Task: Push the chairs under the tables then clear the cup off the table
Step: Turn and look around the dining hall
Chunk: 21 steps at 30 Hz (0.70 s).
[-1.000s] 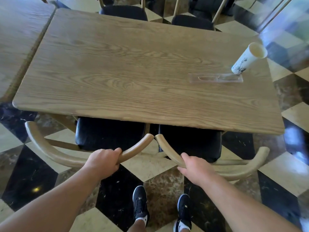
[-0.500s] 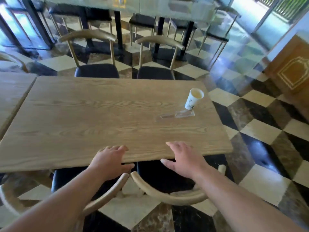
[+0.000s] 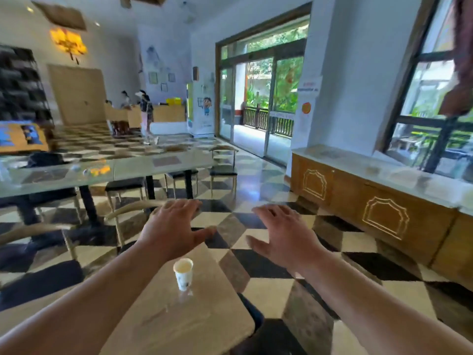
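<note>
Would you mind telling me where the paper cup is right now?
In the head view, the paper cup stands upright on the wooden table near its right edge, low in the frame, just below the left hand.

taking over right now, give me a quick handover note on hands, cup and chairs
Left hand: open, fingers spread, raised in the air, holding nothing.
Right hand: open, raised in the air, holding nothing.
Cup: upright on the wooden table, near its right edge, between the two forearms, untouched.
Done: a dark chair seat shows under the table's near right edge, so that chair looks pushed in.
Left: take the cup off the table. The picture is too blurred to tell whether the chair with the curved back beyond the table is tucked in, so check it.
</note>
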### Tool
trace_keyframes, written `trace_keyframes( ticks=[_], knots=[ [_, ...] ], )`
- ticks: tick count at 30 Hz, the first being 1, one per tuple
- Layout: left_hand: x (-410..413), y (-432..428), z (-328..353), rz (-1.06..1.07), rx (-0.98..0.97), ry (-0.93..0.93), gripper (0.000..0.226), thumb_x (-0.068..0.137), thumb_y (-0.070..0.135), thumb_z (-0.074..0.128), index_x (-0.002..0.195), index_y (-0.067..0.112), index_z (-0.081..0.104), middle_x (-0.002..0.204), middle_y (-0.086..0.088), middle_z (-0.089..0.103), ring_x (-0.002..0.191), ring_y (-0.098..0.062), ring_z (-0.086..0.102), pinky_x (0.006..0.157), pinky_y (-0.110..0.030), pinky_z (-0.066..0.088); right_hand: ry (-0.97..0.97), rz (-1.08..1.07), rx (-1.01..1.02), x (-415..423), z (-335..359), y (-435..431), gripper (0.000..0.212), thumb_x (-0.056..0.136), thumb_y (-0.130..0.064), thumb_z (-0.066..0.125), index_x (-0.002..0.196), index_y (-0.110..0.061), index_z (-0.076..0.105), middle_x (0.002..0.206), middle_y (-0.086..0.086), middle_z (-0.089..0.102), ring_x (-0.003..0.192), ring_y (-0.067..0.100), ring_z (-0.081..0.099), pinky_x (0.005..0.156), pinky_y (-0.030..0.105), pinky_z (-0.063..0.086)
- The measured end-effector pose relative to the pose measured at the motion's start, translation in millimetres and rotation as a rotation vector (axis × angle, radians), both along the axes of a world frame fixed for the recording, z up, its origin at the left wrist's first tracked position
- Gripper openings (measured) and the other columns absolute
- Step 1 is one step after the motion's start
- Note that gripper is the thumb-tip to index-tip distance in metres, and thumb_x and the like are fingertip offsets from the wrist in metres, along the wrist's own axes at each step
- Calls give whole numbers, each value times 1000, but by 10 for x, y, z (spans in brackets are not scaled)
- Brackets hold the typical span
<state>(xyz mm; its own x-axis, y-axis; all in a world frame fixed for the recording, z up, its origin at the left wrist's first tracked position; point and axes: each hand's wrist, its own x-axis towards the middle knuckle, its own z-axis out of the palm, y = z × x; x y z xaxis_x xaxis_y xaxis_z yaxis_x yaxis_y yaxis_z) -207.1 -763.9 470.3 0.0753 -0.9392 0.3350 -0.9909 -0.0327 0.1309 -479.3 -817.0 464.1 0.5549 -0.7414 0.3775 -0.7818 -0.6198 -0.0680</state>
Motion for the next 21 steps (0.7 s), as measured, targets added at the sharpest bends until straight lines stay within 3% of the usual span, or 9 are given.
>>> trace_keyframes(
  ticks=[11, 21],
  knots=[
    [-2659, -1194, 632, -185, -107, 34, 85, 80, 91, 44, 148, 40, 43, 155, 3, 51, 142, -23, 45, 113, -47, 41, -87, -199, -118, -2732, 705, -697, 71, 98, -75, 45, 156, -34, 36, 161, -6, 45, 150, 22, 40, 120, 43, 34],
    [-3755, -2310, 722, -252, -96, -45, 83, 86, 86, 45, 153, 36, 39, 160, 5, 43, 147, -21, 38, 115, -46, 37, -100, -312, -118, -3729, 630, -1724, 81, 92, -86, 24, 155, -36, 36, 157, -7, 51, 145, 22, 45, 117, 44, 39]
  ],
)
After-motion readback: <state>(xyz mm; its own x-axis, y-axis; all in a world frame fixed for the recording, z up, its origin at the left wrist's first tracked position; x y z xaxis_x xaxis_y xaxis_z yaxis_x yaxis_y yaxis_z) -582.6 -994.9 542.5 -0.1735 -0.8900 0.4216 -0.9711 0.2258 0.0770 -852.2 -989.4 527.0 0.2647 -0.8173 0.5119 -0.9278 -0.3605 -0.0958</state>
